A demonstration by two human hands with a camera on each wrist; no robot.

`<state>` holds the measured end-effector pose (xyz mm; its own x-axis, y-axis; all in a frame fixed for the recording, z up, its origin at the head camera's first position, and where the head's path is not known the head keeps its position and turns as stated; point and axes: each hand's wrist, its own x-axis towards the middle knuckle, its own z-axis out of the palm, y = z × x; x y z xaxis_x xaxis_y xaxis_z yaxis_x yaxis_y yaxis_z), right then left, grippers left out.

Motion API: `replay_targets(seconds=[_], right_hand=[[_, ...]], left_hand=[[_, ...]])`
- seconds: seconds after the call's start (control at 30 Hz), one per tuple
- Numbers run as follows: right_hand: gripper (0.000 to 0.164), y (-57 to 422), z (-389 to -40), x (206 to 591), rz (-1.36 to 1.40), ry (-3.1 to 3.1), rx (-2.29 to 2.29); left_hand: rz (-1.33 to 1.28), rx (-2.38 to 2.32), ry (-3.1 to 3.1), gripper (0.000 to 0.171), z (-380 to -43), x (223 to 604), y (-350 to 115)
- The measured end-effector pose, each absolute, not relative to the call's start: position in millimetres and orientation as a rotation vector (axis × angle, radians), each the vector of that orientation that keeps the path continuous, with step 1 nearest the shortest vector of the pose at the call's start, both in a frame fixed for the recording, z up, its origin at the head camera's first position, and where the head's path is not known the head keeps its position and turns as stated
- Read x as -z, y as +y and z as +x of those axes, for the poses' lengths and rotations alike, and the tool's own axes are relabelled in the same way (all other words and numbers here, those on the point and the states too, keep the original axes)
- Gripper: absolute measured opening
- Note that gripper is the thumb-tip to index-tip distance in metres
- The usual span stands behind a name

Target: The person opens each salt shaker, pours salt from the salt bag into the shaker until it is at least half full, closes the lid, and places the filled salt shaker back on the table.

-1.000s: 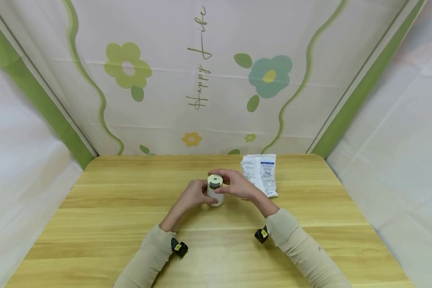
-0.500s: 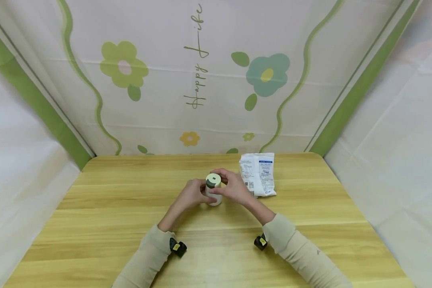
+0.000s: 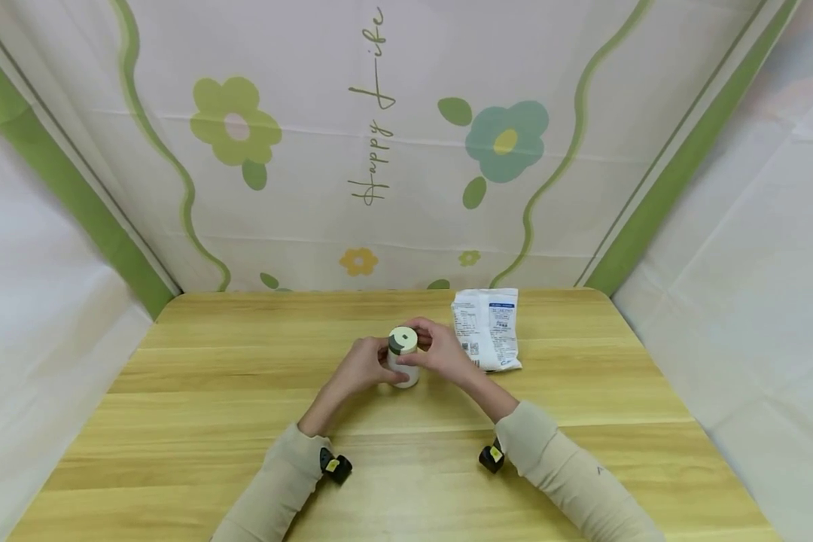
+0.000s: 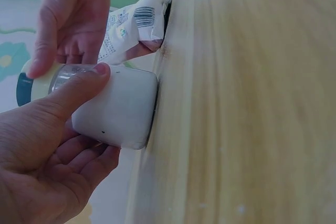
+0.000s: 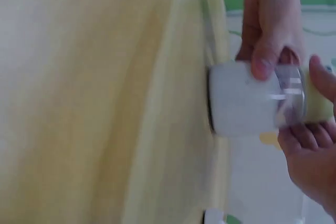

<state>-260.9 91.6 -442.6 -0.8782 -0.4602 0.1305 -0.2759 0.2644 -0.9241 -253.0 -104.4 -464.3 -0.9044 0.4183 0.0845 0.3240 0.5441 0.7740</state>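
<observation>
A seasoning jar (image 3: 404,369) stands upright on the wooden table (image 3: 406,474). Its clear body (image 4: 118,106) holds white contents up to below the neck. On top is a cream lid (image 3: 404,338) with a dark green patch, now at its left front. My left hand (image 3: 360,367) grips the body low down, thumb in front and fingers round the far side. Higher up, my right hand (image 3: 443,354) holds the lid between thumb and fingers. In the right wrist view the right thumb (image 5: 323,80) lies against the cream lid.
A white printed packet (image 3: 486,330) lies to the right of the jar, close behind my right hand. Behind the table's far edge hangs a flowered cloth (image 3: 298,226). Wrist cameras (image 3: 336,468) sit at both cuffs.
The lid has turned under my right hand: its dark green patch moved from the front round to the left. My left hand keeps holding the jar in place.
</observation>
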Motion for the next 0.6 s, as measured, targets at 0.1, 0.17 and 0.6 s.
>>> replay_targets(seconds=[0.1,0.17,0.6], right_hand=[[0.05,87,-253,444,-0.639,2.422,1.71],[0.051,85,-251,444,-0.644,2.439,1.697],[0.061,102,-273,435,-0.95,2.146,1.52]], left_hand=[[0.643,-1.295,2.668,0.032,-253,464,-104],[0.642,-1.293,2.674,0.032,-253,464,-105],[0.638,-1.289,2.667,0.042,-252,466,-104]])
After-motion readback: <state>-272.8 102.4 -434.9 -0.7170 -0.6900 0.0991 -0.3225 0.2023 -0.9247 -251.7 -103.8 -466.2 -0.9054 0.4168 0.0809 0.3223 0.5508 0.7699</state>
